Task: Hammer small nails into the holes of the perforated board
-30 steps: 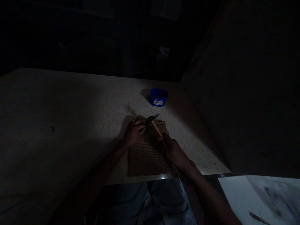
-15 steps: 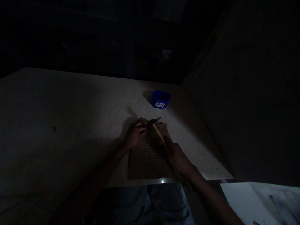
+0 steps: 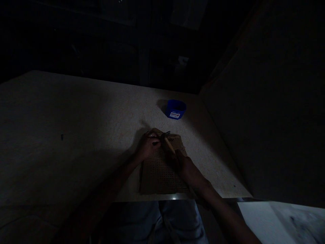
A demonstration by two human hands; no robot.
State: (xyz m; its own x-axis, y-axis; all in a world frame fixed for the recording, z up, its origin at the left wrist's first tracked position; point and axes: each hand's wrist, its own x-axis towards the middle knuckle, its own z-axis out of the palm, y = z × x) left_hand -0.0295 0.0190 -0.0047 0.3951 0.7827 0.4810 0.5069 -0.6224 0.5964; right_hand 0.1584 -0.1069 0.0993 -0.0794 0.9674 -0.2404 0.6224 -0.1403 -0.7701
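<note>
My right hand [image 3: 186, 167] is wrapped round the wooden handle of a hammer [image 3: 169, 145], whose dark metal head is by the fingertips of my left hand [image 3: 148, 145]. The left fingers are pinched together over the far left part of a brown cardboard piece [image 3: 162, 176]. Whatever they pinch is too dark and small to make out. Rows of small dark marks cover the cardboard, which lies flat at the table's front edge. A ring shows on a left finger.
A blue plastic tub [image 3: 175, 110] with a white label stands on the pale table [image 3: 101, 112] beyond the cardboard. One small dark object [image 3: 62, 137] lies at the left. A dark panel [image 3: 274, 118] rises along the right side. My legs are below the front edge.
The hammer head has come down and slightly left, closer to my left fingertips. My left hand stays at the same place on the cardboard. The view has shifted slightly.
</note>
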